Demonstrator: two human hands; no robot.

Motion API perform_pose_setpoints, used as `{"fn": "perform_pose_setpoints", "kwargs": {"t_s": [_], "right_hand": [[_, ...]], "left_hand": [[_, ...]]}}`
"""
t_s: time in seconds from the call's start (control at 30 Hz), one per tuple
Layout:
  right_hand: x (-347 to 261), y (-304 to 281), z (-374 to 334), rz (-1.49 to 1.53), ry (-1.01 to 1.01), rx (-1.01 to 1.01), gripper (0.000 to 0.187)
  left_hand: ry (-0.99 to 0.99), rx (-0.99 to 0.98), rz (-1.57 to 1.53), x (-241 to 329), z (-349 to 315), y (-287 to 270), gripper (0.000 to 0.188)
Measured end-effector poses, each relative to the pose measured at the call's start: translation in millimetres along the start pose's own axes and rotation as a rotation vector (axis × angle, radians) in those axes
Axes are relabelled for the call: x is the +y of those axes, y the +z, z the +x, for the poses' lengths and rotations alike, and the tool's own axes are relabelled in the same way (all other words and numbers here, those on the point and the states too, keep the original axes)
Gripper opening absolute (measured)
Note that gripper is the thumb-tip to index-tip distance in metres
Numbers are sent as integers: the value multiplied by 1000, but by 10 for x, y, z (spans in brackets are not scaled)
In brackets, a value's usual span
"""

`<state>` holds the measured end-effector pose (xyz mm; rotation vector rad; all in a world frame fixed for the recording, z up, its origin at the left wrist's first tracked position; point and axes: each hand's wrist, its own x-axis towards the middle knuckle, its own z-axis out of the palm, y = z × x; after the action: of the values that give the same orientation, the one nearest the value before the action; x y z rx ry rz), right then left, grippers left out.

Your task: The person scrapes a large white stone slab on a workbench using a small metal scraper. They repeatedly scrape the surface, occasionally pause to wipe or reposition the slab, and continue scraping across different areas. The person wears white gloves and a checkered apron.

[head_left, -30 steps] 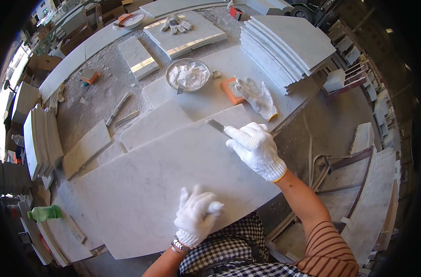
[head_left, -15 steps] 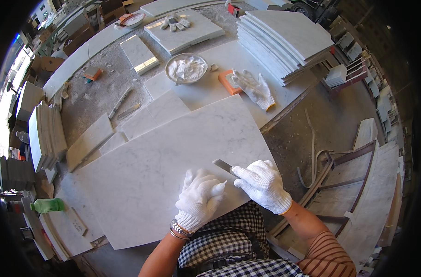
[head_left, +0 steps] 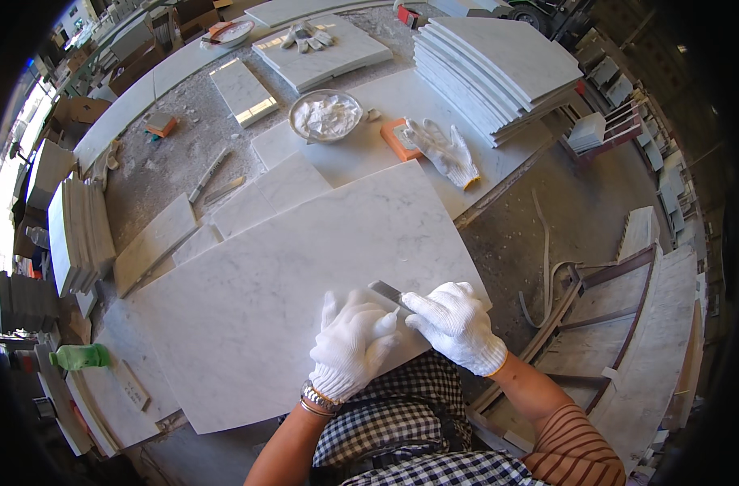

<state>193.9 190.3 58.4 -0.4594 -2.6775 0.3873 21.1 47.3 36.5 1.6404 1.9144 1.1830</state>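
A large white marble slab (head_left: 280,283) with grey veins lies in front of me, its near edge by my checked apron. My right hand (head_left: 454,324), in a white knitted glove, is closed around a flat grey scraper (head_left: 385,292), whose blade points left over the slab. My left hand (head_left: 349,344), gloved alike, hovers beside the blade with its fingers partly bent and apart. One of its fingertips comes close to the scraper; whether they touch I cannot tell. Beyond the slab stands a bowl of white paste (head_left: 327,117).
An orange block (head_left: 400,142) and a loose white glove (head_left: 446,154) lie beyond the slab. Stacked marble slabs (head_left: 491,69) rise at the far right, more slabs (head_left: 82,235) at the left. A green bottle (head_left: 79,356) lies lower left. Metal frames (head_left: 604,324) stand at the right.
The scraper has shifted slightly left, toward my left hand. My left hand has moved slightly right and up, so its fingertip is now nearer the blade.
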Motion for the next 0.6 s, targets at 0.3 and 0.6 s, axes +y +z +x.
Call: {"fn": "perform_pose_setpoints", "kwargs": {"t_s": [0.3,0.6], "right_hand": [[-78,29,12,-128,-106,-91,43],[-132,23,1,22,-8,-211,40]], "left_hand": [[-64,-150,-223,198,-318,-58,25],[-541,24,177,146,-479,-362,41]]}}
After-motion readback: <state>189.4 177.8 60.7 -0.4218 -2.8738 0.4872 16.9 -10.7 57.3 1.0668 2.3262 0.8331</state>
